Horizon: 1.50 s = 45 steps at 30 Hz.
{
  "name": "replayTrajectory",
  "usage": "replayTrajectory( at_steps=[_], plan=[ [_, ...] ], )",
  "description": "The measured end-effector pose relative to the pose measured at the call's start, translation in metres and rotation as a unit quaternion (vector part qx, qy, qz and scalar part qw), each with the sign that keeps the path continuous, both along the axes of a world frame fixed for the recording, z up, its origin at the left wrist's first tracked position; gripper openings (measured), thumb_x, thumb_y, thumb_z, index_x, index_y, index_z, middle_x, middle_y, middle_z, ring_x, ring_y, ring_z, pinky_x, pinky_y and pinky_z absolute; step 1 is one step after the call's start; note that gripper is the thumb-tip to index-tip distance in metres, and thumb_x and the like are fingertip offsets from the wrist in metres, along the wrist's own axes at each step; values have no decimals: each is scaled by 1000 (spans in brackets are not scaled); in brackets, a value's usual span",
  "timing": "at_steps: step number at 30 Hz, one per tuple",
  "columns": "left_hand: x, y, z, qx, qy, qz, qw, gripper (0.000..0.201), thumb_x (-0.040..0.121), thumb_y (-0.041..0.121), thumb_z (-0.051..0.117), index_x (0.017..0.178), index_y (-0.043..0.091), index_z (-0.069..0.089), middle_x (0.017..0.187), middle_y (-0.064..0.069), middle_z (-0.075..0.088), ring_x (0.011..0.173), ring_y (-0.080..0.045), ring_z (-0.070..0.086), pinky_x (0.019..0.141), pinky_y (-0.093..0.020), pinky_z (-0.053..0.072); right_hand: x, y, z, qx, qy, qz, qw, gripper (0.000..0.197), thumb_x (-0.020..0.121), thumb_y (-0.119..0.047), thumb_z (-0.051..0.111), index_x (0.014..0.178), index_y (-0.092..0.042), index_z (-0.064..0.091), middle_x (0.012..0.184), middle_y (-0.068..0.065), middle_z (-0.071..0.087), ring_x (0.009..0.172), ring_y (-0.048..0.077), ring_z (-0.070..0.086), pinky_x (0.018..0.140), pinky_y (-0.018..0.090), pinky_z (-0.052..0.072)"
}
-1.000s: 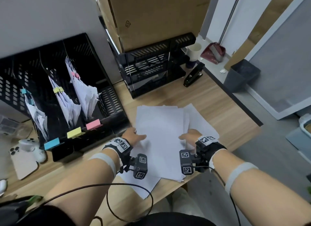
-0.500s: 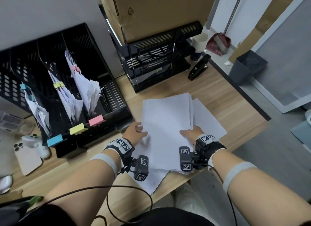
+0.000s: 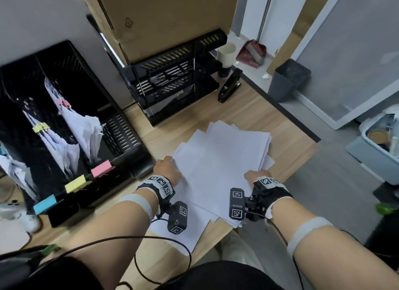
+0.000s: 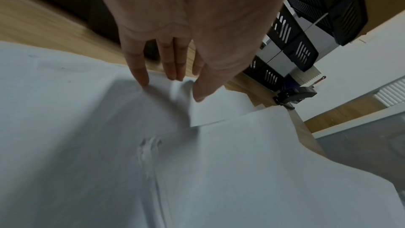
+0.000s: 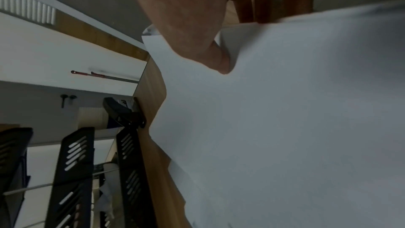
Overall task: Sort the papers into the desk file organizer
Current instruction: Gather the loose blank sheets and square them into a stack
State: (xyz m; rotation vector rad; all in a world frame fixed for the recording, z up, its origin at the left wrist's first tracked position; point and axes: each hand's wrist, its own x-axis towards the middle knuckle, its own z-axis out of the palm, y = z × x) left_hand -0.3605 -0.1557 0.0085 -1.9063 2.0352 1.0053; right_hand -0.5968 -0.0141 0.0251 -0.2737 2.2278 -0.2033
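A loose pile of white papers lies skewed on the wooden desk, its near corner over the front edge. My left hand is at the pile's left edge; in the left wrist view its straight fingers and thumb touch the sheets. My right hand holds the pile's right edge, thumb on top and fingers behind the paper. The black file organizer stands left, with blue, yellow and pink labels and clipped bundles in its slots.
A black tiered tray rack with a cardboard box on top stands behind the pile. A black stapler and a cup sit at the back right. A single sheet lies under my left wrist. The desk edge runs close on the right.
The pile has turned clockwise and slid a little to the right between my hands. Both hands stay at its sides. My head view has shifted.
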Motion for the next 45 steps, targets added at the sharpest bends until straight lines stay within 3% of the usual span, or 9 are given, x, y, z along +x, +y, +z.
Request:
replayTrajectory(
  at_steps=[4,11,15,21,26,33,36,41,45],
  plan=[
    [-3,-5,2,22,-19,-9,1000,38,91,15,56,129,11,53,128,-19,59,119,-40,57,100,-43,50,3,-6,3,-65,-35,-67,995,29,89,-23,55,115,-10,56,98,6,56,82,18,50,72,27,39],
    [3,-3,-2,35,19,28,999,29,80,24,68,104,24,53,118,-11,63,100,-31,64,89,-37,55,2,-9,6,-200,-23,-61,978,27,87,-5,47,112,-12,53,96,5,60,83,24,55,74,25,41],
    [-5,5,-1,77,70,54,993,35,85,22,70,114,16,51,111,-5,66,94,-28,65,83,-35,54,-9,-10,16,-201,-13,1,980,34,89,-5,44,122,-14,44,100,5,56,85,24,53,73,26,41],
    [-21,11,13,155,101,42,982,41,88,46,71,74,12,52,69,-3,54,60,-21,52,52,-28,36,-12,-14,4,-134,-55,118,982,43,84,-10,47,124,-24,38,107,5,61,88,24,58,77,30,49],
    [-17,17,-2,175,221,111,953,63,60,37,78,119,22,62,113,0,73,103,-26,70,97,-44,55,2,-12,0,-243,-67,67,965,77,83,2,51,146,-26,16,113,-1,51,97,19,54,80,26,44],
    [-23,4,39,96,376,140,911,45,78,19,66,109,52,61,113,-3,75,100,-32,73,89,-58,58,-25,-30,16,-278,-56,-80,956,97,60,-24,68,142,-35,18,120,1,53,104,26,59,91,41,52],
    [-29,-12,81,71,447,137,881,51,88,11,65,126,44,57,122,-6,72,108,-33,71,93,-56,56,-42,-54,38,-296,-116,-105,942,75,52,-30,67,123,-23,42,110,7,62,97,31,64,90,53,53],
    [-39,-35,143,-30,543,113,832,57,94,-9,56,144,17,46,131,-13,66,117,-30,66,100,-43,54,-42,-92,130,-451,-57,-75,888,9,72,-14,58,81,-15,55,76,5,54,74,24,54,73,38,48],
    [-39,-37,170,-101,583,107,799,39,94,2,65,130,12,55,122,-9,69,108,-19,68,92,-33,56,-40,-95,165,-536,-15,-61,842,13,73,-11,58,85,-16,61,87,13,68,82,30,68,79,42,55]
  ],
)
